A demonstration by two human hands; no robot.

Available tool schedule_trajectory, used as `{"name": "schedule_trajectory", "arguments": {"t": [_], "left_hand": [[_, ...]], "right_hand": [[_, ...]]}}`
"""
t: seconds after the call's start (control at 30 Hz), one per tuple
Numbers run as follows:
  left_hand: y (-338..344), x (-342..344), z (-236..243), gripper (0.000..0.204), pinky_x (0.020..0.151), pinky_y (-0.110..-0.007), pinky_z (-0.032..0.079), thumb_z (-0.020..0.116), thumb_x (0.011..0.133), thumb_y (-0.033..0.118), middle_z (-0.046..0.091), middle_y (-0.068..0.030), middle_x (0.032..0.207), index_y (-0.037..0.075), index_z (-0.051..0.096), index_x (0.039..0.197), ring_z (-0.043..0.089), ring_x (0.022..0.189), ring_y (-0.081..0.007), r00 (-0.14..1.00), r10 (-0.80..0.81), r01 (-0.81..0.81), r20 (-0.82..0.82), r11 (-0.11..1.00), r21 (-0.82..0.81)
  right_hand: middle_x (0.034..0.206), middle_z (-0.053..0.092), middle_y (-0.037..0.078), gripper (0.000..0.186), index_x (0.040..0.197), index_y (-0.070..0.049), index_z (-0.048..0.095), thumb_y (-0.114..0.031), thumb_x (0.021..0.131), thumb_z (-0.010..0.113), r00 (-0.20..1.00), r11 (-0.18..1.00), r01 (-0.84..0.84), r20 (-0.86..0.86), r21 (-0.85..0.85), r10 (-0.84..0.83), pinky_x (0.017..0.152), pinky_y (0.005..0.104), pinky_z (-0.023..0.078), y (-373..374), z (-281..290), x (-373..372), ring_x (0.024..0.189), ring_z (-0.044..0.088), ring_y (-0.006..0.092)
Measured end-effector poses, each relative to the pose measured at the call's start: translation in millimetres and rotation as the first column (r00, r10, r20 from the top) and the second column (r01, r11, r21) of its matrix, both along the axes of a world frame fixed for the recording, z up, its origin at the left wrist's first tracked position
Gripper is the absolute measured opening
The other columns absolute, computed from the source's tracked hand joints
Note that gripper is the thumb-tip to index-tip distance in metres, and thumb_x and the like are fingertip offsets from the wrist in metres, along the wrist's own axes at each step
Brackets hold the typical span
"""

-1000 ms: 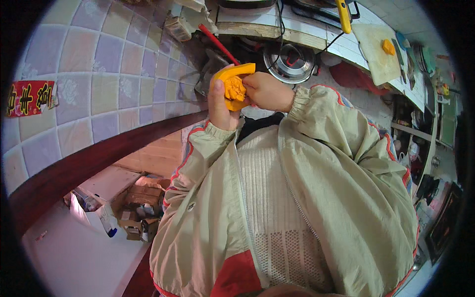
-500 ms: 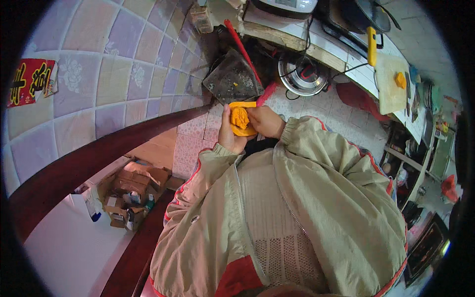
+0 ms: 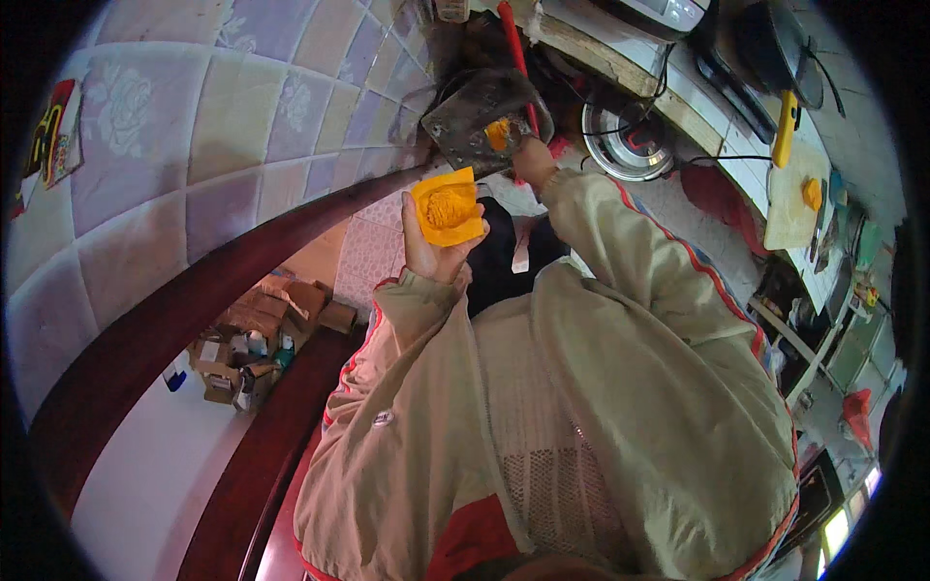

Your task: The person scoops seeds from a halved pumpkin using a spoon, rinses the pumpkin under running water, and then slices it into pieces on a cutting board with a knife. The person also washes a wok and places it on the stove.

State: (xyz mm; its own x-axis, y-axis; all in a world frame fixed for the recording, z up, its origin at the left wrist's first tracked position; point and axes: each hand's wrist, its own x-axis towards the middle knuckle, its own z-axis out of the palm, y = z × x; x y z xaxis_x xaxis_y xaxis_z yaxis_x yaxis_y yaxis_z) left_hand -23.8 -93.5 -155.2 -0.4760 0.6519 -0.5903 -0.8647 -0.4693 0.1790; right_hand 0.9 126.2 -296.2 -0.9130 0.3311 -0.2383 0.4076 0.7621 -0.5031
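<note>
In my left hand (image 3: 431, 250) I hold a piece of pumpkin (image 3: 451, 208), orange and squarish, its hollowed inner side facing up. My left fingers are wrapped round its edge from below. My right hand (image 3: 535, 163) reaches forward over a grey dustpan (image 3: 455, 121) with a red handle (image 3: 513, 39). Just beyond my right fingertips is a clump of orange pumpkin pulp (image 3: 499, 134), in or just above the pan. Whether the fingers still touch the pulp is hard to see.
A steel pot with a lid (image 3: 625, 140) stands on the floor right of the dustpan. On the counter are a wok with a yellow handle (image 3: 786, 126) and a cutting board (image 3: 790, 208) bearing another orange chunk (image 3: 812, 192). A tiled wall (image 3: 242, 107) rises at left, above cardboard boxes (image 3: 228, 363).
My right hand has left the pumpkin and moved forward to the dustpan, where an orange clump now shows. The loose pulp is gone from the pumpkin's hollow, and my left hand has tilted the piece.
</note>
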Motion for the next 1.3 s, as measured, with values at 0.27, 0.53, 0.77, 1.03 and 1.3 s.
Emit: {"name": "schedule_trajectory", "arguments": {"t": [0.27, 0.53, 0.77, 1.03, 1.3], "left_hand": [[0, -6, 7, 0.068, 0.081, -0.051, 0.051, 0.039, 0.090, 0.065, 0.059, -0.0117, 0.120, 0.011, 0.047, 0.130, 0.059, 0.104, -0.0312, 0.997, 0.004, -0.005, -0.073, 1.000, -0.016], [40, -12, 23, 0.067, 0.088, -0.052, 0.045, 0.040, 0.091, 0.064, 0.057, -0.0107, 0.123, 0.011, 0.047, 0.131, 0.056, 0.108, -0.0321, 0.976, -0.201, 0.202, -0.090, 0.979, 0.004], [70, 5, 67, 0.059, 0.089, -0.042, 0.046, 0.041, 0.092, 0.060, 0.060, -0.0066, 0.117, 0.013, 0.051, 0.126, 0.058, 0.106, -0.0226, 0.933, -0.278, 0.277, -0.228, 0.960, -0.041], [92, 35, 75, 0.045, 0.093, -0.037, 0.047, 0.047, 0.097, 0.040, 0.055, -0.0079, 0.120, 0.008, 0.045, 0.128, 0.056, 0.109, -0.0207, 0.779, -0.201, 0.168, -0.594, 0.979, -0.111], [91, 39, 97, 0.048, 0.093, -0.040, 0.046, 0.042, 0.097, 0.047, 0.057, -0.0071, 0.118, 0.008, 0.048, 0.126, 0.056, 0.108, -0.0216, 0.844, -0.341, 0.335, -0.413, 0.938, -0.091]], "right_hand": [[0.088, 0.065, 0.026, 0.022, 0.102, 0.003, 0.056, -0.011, 0.085, 0.054, 0.974, 0.990, 0.127, 0.197, -0.058, -0.113, 0.073, 0.0486, 0.052, -11, 76, -1, 0.084, 0.064, 0.0422], [0.075, 0.064, 0.022, 0.021, 0.110, -0.008, 0.052, -0.016, 0.090, 0.049, 0.993, 0.989, 0.112, -0.026, -0.094, -0.115, 0.061, 0.0509, 0.048, -12, 215, 63, 0.072, 0.063, 0.0409], [0.076, 0.065, 0.022, 0.022, 0.102, -0.002, 0.051, -0.010, 0.083, 0.051, 0.993, 0.992, 0.120, 0.009, 0.032, -0.121, 0.061, 0.0486, 0.052, -26, 239, 82, 0.071, 0.065, 0.0398], [0.079, 0.064, 0.021, 0.025, 0.105, -0.009, 0.060, -0.016, 0.082, 0.055, 0.999, 0.991, 0.002, -0.035, -0.135, -0.007, 0.064, 0.0477, 0.051, -1, 259, 97, 0.075, 0.064, 0.0394], [0.077, 0.064, 0.017, 0.029, 0.108, -0.012, 0.061, -0.019, 0.080, 0.057, 0.984, 0.986, -0.161, -0.080, -0.053, 0.156, 0.063, 0.0461, 0.052, 13, 260, 106, 0.071, 0.064, 0.0366]]}}
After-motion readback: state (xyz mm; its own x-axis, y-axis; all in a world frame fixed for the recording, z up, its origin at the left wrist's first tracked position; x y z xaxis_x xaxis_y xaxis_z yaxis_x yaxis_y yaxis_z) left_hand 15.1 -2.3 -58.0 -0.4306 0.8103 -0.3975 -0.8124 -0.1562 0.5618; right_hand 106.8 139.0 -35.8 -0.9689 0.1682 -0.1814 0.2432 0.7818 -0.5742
